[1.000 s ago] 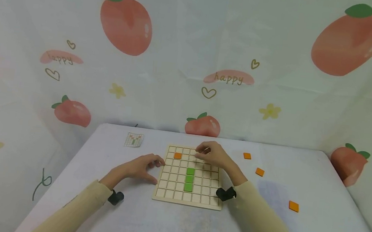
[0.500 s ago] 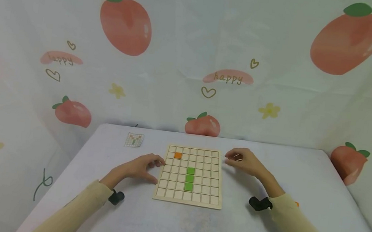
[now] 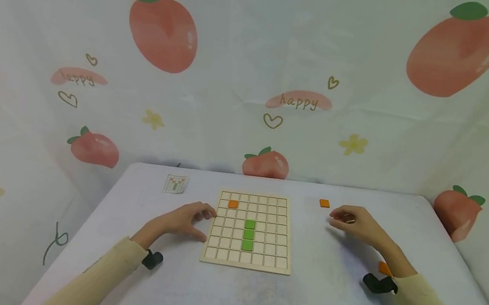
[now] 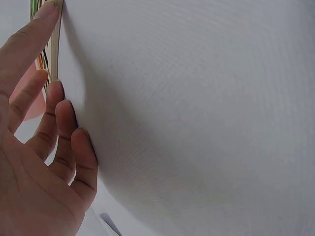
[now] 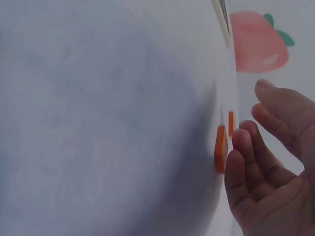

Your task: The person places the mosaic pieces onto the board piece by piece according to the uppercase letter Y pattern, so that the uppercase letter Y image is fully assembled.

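Note:
A pale wooden grid board (image 3: 271, 238) lies on the white table. On it are one orange square tile (image 3: 233, 204) near the top left and a column of green square tiles (image 3: 248, 234) around the middle. My left hand (image 3: 184, 220) rests at the board's left edge, thumb and fingers spread; in the left wrist view the fingertips meet the board's side (image 4: 55, 54). To the right of the board, my right hand (image 3: 358, 227) hovers with relaxed fingers and nothing between them. Close beside its fingertips, the right wrist view shows an orange tile (image 5: 221, 150), hidden under the hand in the head view.
Another orange tile (image 3: 324, 203) lies farther back, right of the board. A third tile (image 3: 384, 267) is partly covered by the right wrist. A small pattern card (image 3: 175, 184) sits at the back left. Behind the table hangs a fruit-printed curtain (image 3: 226, 70).
My right hand has moved from over the board's upper part out to the right, over the loose orange tiles. The left hand has stayed at the board's edge.

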Available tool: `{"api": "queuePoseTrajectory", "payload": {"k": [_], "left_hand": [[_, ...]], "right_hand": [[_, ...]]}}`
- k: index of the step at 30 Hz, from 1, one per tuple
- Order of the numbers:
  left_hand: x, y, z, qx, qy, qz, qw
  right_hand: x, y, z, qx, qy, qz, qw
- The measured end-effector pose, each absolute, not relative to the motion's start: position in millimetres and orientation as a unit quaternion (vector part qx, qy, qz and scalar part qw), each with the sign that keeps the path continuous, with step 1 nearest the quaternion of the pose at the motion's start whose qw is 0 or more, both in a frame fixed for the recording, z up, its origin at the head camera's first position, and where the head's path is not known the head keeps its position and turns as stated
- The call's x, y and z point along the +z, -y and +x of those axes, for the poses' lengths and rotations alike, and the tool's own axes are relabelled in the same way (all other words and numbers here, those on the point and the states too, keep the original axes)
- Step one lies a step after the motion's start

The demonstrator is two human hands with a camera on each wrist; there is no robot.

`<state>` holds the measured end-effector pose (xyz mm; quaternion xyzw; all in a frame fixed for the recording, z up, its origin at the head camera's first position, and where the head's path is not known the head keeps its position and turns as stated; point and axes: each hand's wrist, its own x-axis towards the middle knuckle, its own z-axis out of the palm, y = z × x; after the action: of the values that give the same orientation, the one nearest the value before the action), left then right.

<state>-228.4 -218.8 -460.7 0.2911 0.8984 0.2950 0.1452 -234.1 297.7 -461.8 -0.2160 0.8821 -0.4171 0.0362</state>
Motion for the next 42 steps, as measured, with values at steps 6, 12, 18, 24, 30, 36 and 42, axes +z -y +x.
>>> {"api": "queuePoseTrajectory", "payload": {"k": [6, 12, 18, 24, 30, 36, 42], "left_hand": [[-462.6, 219.1, -229.1, 0.295, -0.899, 0.291, 0.144], [-463.9, 219.9, -229.9, 0.294, -0.900, 0.288, 0.145], [-464.2, 219.9, -229.5, 0.291, -0.900, 0.291, 0.143], [-463.0, 219.2, -228.6, 0.294, -0.900, 0.289, 0.143], [-463.0, 218.9, -227.9, 0.294, -0.900, 0.288, 0.142], [-462.6, 218.6, -227.4, 0.297, -0.898, 0.292, 0.141], [-462.4, 219.7, -227.7, 0.297, -0.897, 0.297, 0.141]], "right_hand": [[-463.3, -312.4, -229.1, -0.425, -0.885, -0.187, 0.034], [-466.4, -318.2, -229.1, -0.417, -0.894, -0.163, 0.031], [-471.0, -318.1, -232.1, -0.396, -0.903, -0.158, 0.046], [-473.9, -317.1, -232.8, -0.373, -0.913, -0.162, 0.042], [-474.6, -313.4, -231.8, -0.358, -0.920, -0.156, 0.033], [-472.5, -310.5, -231.1, -0.355, -0.922, -0.150, 0.032], [-469.5, -309.7, -231.3, -0.356, -0.921, -0.150, 0.051]]}}
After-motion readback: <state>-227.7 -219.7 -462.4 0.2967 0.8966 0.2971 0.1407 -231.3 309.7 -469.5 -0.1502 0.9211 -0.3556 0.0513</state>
